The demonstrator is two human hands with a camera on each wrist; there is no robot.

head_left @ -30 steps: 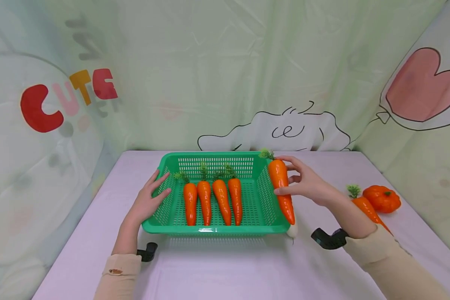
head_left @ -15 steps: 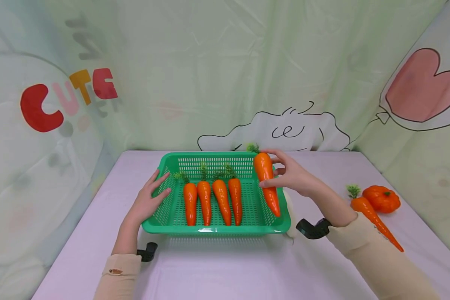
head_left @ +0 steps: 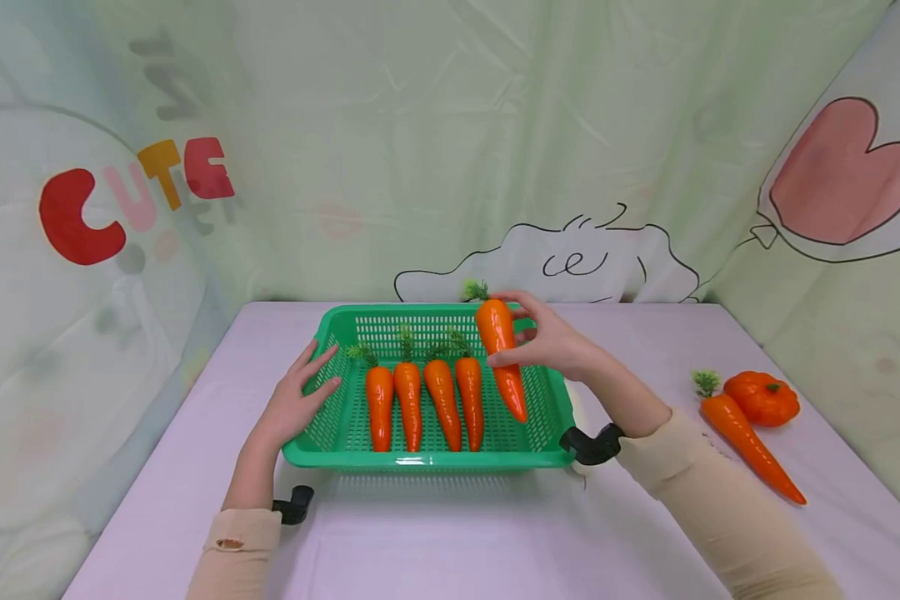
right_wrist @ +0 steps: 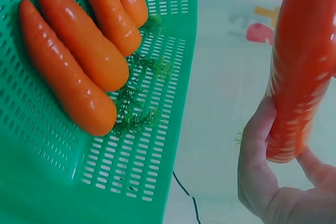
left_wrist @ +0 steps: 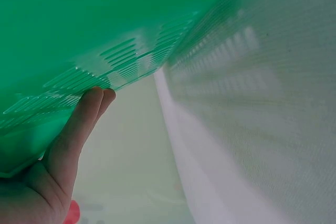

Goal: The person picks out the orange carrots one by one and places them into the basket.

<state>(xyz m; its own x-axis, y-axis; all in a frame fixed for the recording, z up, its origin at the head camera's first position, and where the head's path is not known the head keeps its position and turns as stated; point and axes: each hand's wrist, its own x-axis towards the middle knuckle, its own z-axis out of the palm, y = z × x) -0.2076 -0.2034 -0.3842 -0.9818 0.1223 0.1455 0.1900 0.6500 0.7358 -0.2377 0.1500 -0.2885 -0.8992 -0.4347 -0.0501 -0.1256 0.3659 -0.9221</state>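
Note:
In the head view, a green plastic basket [head_left: 390, 459] with slotted walls holds several carrots [head_left: 379, 408] lying side by side, leafy tops toward the back. My right hand [head_left: 543, 337] grips another carrot [head_left: 505, 358] by its thick upper part, above the basket's right half, tip slanting toward me. My left hand [head_left: 292, 400] holds the basket's left wall, thumb and a finger over the rim on the inner side. The left wrist view shows other fingers [left_wrist: 86, 114] along the outside of that wall. In the right wrist view, fingers wrap the carrot's thick end beside the basket.
On the table's right side lie one more carrot [head_left: 750, 446] and a small orange pumpkin [head_left: 761, 398]. A white root vegetable [head_left: 579, 408] lies against the basket's right outer side, partly hidden by the right arm. A printed curtain [head_left: 450, 150] closes off the back and sides.
My right hand has carried its carrot leftward from the basket's right rim to over the inside. The left hand, the basket and the carrots in it stay put.

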